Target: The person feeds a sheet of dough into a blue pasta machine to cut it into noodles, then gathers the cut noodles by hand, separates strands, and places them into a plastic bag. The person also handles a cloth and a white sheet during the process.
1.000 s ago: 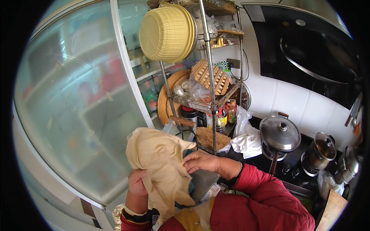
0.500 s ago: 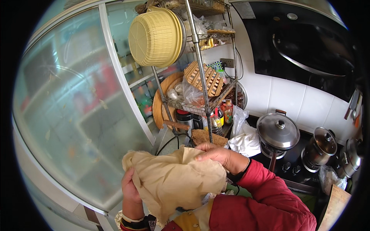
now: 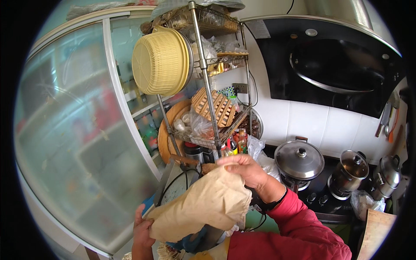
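A beige cloth (image 3: 201,206) hangs stretched and creased between my two hands. My right hand (image 3: 250,172) pinches its upper edge between thumb and fingers. At the lower left, my left hand (image 3: 142,230) grips the opposite corner, with one finger raised off the fabric. Just behind the cloth is a pale counter surface with a black cable (image 3: 177,178) looping over it. Part of a blue item shows below the cloth's lower edge; what it is I cannot make out.
A wire rack (image 3: 207,82) holds a yellow plastic basket (image 3: 158,63), a slatted wooden board (image 3: 213,107) and bottles. To the right, a lidded wok (image 3: 299,160) and a pot (image 3: 353,167) sit on the stove. Frosted sliding doors (image 3: 78,151) line the left.
The cloth has gone from loosely bunched to drawn out slantwise. My left hand has moved lower, my right hand slightly up. The view has shifted a little to the right.
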The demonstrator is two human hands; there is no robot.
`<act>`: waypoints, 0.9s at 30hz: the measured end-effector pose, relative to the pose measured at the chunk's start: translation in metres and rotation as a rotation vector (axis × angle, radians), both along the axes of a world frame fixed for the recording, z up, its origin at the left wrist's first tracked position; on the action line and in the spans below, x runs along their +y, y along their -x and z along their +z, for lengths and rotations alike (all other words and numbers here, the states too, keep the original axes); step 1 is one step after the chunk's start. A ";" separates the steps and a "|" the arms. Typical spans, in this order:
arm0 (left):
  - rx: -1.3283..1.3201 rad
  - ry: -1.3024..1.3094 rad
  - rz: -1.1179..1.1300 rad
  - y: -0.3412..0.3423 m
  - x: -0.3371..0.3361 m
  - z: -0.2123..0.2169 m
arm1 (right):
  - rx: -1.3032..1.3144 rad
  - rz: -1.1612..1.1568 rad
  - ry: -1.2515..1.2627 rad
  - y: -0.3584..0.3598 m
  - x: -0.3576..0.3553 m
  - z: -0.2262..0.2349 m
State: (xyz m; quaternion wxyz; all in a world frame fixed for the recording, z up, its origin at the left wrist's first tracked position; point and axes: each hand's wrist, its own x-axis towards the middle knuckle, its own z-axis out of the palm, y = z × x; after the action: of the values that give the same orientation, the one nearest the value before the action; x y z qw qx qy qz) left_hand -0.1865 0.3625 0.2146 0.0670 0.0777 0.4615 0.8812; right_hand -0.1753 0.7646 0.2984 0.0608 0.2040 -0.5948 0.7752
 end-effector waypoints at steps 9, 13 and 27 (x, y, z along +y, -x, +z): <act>0.307 0.219 -0.171 -0.015 0.036 -0.021 | 0.136 0.104 -0.157 -0.015 -0.013 0.013; 0.032 0.224 -0.231 0.000 0.028 -0.013 | 0.466 -0.229 -0.490 -0.021 -0.017 0.028; 0.683 1.194 -0.040 -0.012 -0.014 0.050 | 0.700 -0.505 -0.936 -0.016 -0.015 0.043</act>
State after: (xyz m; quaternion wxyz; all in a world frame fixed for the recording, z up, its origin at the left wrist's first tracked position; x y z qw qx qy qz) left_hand -0.1741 0.3486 0.2642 -0.0344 0.3092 0.8618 0.4007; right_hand -0.1597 0.7492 0.3412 0.3368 0.3036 -0.8454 0.2824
